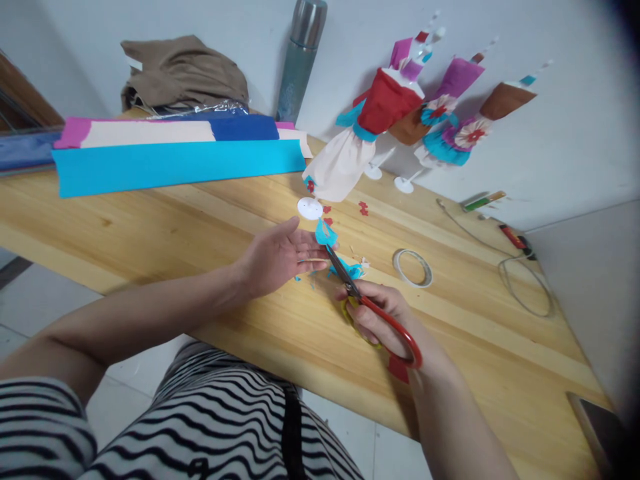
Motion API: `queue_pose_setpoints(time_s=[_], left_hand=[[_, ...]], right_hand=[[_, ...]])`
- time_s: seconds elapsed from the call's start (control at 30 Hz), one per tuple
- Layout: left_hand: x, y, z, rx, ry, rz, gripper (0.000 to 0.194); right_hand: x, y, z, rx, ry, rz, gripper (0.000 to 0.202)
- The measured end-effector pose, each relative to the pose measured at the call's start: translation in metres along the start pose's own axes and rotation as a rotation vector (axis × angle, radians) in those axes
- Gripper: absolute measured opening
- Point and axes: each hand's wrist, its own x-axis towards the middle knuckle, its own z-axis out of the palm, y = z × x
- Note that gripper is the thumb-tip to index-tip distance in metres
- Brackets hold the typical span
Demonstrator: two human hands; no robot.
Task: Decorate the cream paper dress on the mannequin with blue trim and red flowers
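Note:
My right hand (377, 313) is closed round the handles of scissors (391, 323), one red and one yellow, with the dark blades pointing up and left. The blade tips touch a small blue paper piece (326, 233), which has an opening in its middle. My left hand (283, 257) is palm up beside it, fingers spread, with the fingertips under or just behind the piece; whether they bear it I cannot tell. Blue scraps (353, 269) lie under the blades. Just beyond the left hand is a white round base (310, 208) below a red and cream paper dress (345, 160).
Folded blue paper (180, 164) lies at the back left, before a brown cloth (187, 73) and a steel flask (300, 63). More small dresses (445, 133) stand behind. A tape roll (413, 268), a cable (525, 287) and a dark device (597, 430) are on the right.

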Motion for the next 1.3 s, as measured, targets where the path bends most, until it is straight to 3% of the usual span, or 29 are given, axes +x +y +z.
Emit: queue_pose_setpoints(time_s=[0.33,0.53,0.83,1.3], left_hand=[[0.002,-0.002,-0.008,-0.045,-0.061,-0.074,0.045],[0.002,0.000,-0.007,-0.054,-0.082,-0.097,0.043],[0.001,0.005,-0.006,0.031,-0.137,-0.124,0.048],[0.001,0.003,-0.011,-0.004,-0.159,-0.149,0.045]], right_hand=[[-0.004,0.001,-0.003,-0.014,-0.015,0.104,0.043],[-0.010,-0.010,0.001,-0.045,0.042,0.149,0.040],[-0.011,-0.008,-0.013,-0.079,-0.097,0.116,0.043],[-0.012,-0.008,-0.012,-0.002,-0.119,0.156,0.053]])
